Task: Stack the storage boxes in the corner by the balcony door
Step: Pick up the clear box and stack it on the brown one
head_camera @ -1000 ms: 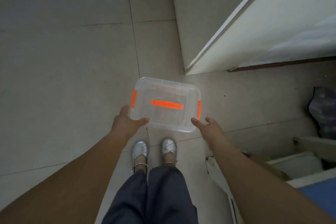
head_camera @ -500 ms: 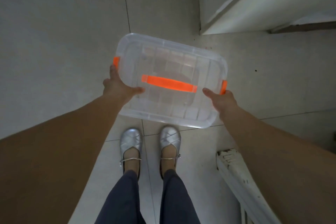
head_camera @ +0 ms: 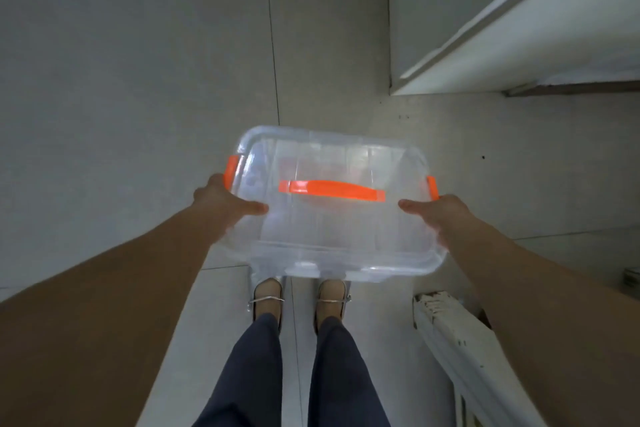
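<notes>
A clear plastic storage box (head_camera: 332,236) with an orange lid handle and orange side clips is held level in the air above my feet. My left hand (head_camera: 221,201) grips its left end, thumb on the lid. At the opposite end my right hand (head_camera: 440,211) holds the box the same way. The box looks empty as far as the clear lid shows. No other storage box is in view.
Grey floor tiles (head_camera: 138,80) spread ahead and to the left. A white door or wall panel (head_camera: 519,28) angles in at the upper right. A worn white wooden frame (head_camera: 460,340) lies on the floor by my right leg.
The box has come up off the floor and closer to me, with both hands on its ends the whole time. Its near edge now hides my toes.
</notes>
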The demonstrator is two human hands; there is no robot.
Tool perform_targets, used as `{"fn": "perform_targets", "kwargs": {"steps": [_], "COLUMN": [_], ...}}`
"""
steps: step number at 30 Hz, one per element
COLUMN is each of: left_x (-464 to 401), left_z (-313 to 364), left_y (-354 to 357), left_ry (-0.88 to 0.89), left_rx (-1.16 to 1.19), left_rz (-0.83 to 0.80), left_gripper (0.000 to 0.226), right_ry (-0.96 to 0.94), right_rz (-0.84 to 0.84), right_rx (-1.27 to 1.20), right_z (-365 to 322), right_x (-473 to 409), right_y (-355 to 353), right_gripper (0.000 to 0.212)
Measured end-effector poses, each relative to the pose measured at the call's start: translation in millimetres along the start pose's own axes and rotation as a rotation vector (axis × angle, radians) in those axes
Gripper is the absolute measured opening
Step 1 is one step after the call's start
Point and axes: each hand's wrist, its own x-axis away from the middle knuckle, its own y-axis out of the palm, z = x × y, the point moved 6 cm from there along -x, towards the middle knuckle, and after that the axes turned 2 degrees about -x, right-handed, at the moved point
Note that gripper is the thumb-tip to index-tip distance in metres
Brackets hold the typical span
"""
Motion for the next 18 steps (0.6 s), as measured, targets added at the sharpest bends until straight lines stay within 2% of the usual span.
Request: {"fn": "perform_targets", "kwargs": {"steps": [6, 15, 18], "left_x": [95.4, 262.9, 288.6], "left_z": [-31.8, -90.7, -101.3], "left_y": [-55.8, -172.7, -186.6], "left_ry": [-0.036, -0.020, -0.025], "left_rx": [0.066, 0.275, 0.341], "left_rz": [-0.058, 0.166, 0.206], "left_gripper": [0.085, 0.094, 0.093], "right_ry": [-0.074, -0.372, -0.447], "right_rz": [-0.038, -0.033, -0.044], "right_rx": [0.136, 0.184, 0.190], "right_z": [-18.9, -81.6, -95.2], "right_x": [99.0, 280.8, 306.6], "right_y": [-21.5, -44.3, -45.5], "right_gripper": [0.073, 0.070, 0.064]}}
